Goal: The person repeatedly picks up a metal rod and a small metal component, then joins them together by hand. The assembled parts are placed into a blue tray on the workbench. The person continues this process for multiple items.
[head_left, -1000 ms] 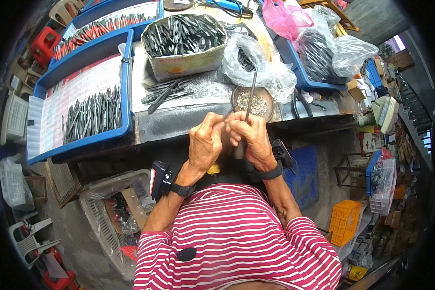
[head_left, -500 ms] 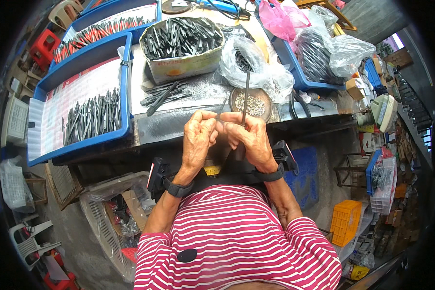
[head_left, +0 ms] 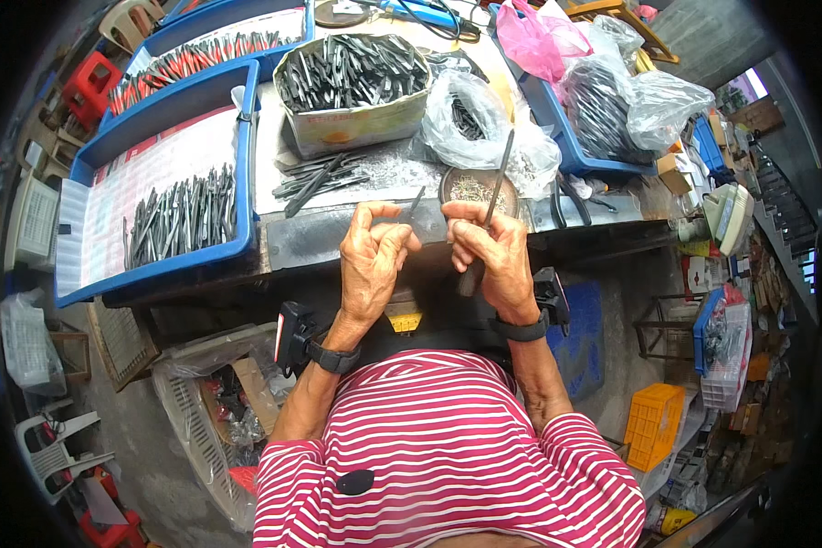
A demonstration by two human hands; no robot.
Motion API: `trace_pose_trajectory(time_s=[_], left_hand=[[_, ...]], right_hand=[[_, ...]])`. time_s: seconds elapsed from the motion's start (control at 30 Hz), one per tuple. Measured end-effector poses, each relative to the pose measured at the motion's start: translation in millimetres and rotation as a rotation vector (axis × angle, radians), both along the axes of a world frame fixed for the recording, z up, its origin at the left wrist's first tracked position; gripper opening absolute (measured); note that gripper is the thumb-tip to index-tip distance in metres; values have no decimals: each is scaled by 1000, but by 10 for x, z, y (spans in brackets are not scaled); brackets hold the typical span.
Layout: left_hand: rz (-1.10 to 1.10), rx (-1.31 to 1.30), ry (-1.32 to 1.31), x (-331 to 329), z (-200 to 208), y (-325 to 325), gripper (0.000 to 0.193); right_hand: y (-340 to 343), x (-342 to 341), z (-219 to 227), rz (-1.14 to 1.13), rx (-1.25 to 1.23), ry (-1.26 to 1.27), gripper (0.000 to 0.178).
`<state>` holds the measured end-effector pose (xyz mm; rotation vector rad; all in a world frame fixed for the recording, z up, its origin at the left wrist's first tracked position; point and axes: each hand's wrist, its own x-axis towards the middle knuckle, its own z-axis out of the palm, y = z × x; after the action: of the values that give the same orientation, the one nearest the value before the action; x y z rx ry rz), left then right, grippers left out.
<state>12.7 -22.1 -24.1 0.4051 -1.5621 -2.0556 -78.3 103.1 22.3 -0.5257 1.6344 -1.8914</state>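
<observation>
My left hand (head_left: 373,260) is raised over the near edge of the workbench, its thumb and forefinger pinched on a short thin dark metal piece (head_left: 417,202) that sticks up. Beside it, my right hand (head_left: 495,260) is wrapped round a long dark tool with a slender shaft (head_left: 500,181); its wider lower end shows below the fingers. A small gap separates the two hands. Just beyond the right hand lies a round brown dish (head_left: 511,205) with many tiny metal parts. Dark metal strips (head_left: 315,181) lie loose beyond the left hand.
A carton (head_left: 361,131) full of dark metal pieces stands behind, next to a clear plastic bag (head_left: 466,91). Blue trays (head_left: 245,173) of similar pieces are at left. Right of the dish are black-handled pliers (head_left: 571,199) and another blue tray (head_left: 612,168) with bagged parts.
My hands have drawn apart, the right one moving rightward with the long tool. The short metal piece now shows above my left fingers, and the tool leans more to the right.
</observation>
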Motion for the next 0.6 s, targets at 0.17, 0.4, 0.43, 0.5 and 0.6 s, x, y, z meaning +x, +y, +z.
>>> trace_pose_trajectory(time_s=[0.17,0.4,0.43,0.5,0.6], left_hand=[[7,-62,-9,2,-22,-19,14],[30,-9,133,-61,-21,-53,8],[29,1,176,-71,-24,-60,8],[35,16,199,-83,-39,-70,8],[1,101,274,-109,-85,-71,7]], right_hand=[[-29,-102,26,-1,-116,12,30],[-119,-163,183,-8,-244,166,24],[-137,-162,226,13,-287,198,21],[-211,-159,307,-22,-338,326,19],[-317,-130,425,-37,-441,434,17]])
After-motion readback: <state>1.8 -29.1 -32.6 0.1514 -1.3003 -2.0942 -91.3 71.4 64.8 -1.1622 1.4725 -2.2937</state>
